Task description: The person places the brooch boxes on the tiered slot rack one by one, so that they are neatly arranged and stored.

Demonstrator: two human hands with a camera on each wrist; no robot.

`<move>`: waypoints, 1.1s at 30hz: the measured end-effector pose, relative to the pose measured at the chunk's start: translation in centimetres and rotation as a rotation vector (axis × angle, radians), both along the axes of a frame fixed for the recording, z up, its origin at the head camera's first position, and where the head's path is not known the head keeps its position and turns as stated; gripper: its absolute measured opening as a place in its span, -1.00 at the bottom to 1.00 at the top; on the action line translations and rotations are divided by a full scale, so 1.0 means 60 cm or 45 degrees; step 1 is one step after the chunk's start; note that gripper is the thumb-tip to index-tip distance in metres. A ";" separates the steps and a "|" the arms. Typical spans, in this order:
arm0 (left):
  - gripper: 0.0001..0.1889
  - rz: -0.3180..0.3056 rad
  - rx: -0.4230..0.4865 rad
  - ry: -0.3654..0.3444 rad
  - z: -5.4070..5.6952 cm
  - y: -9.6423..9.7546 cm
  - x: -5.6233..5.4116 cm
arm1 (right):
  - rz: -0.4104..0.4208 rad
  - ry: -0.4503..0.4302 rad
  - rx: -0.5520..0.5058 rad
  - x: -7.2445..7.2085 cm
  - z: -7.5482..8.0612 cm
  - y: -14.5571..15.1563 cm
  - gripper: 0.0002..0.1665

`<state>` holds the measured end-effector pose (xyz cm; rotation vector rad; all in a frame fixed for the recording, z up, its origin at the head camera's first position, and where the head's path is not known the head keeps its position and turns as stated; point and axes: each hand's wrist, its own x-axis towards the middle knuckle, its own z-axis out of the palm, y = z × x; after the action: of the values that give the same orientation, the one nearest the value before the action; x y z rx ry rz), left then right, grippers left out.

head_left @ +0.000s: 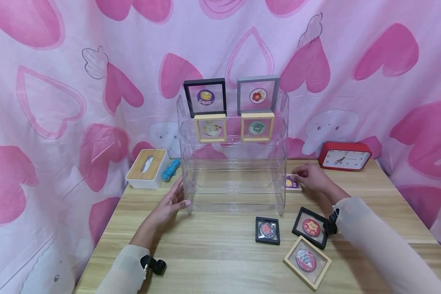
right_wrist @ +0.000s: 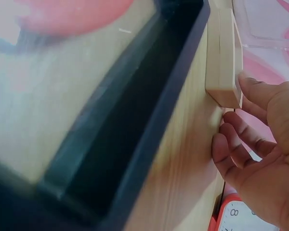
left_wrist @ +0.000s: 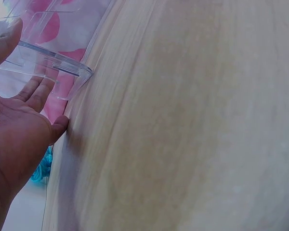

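Observation:
A clear acrylic tiered display rack (head_left: 233, 208) stands mid-table. My left hand (head_left: 174, 198) touches its left side, thumb at the front edge. In the left wrist view, the hand (left_wrist: 21, 115) has its fingers mostly straight, some behind clear plastic. Right of the rack, my right hand (head_left: 312, 177) pinches the edge of a small light-wood display frame (head_left: 294, 188) holding a purple badge. Thumb and index finger meet the frame's corner (right_wrist: 226, 94) in the right wrist view; the other fingers curl loosely. Part of the frame is hidden by the hand.
The upper tiers hold a black frame (head_left: 186, 96), a grey frame (head_left: 239, 98) and wooden frames (head_left: 196, 128). Other framed badges include a black one (head_left: 267, 241) at front right. A tissue box (head_left: 147, 181), blue cord (head_left: 171, 169) and red clock (head_left: 325, 151) stand behind.

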<state>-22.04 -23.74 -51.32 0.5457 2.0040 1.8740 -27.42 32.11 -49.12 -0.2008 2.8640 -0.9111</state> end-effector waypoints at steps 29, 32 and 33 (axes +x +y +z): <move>0.03 0.002 0.002 0.011 -0.001 0.000 0.001 | -0.140 0.051 -0.069 0.019 0.017 0.022 -0.64; 0.04 0.002 0.002 0.011 0.000 0.001 0.002 | -0.139 0.140 -0.069 0.023 0.029 0.028 -0.67; 0.04 0.004 0.002 0.008 0.001 0.001 0.002 | -0.133 0.180 -0.072 0.025 0.034 0.030 -0.68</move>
<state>-21.92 -23.69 -51.26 0.5502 2.0084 1.8781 -25.92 33.92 -47.10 -0.1265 3.0053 -1.0382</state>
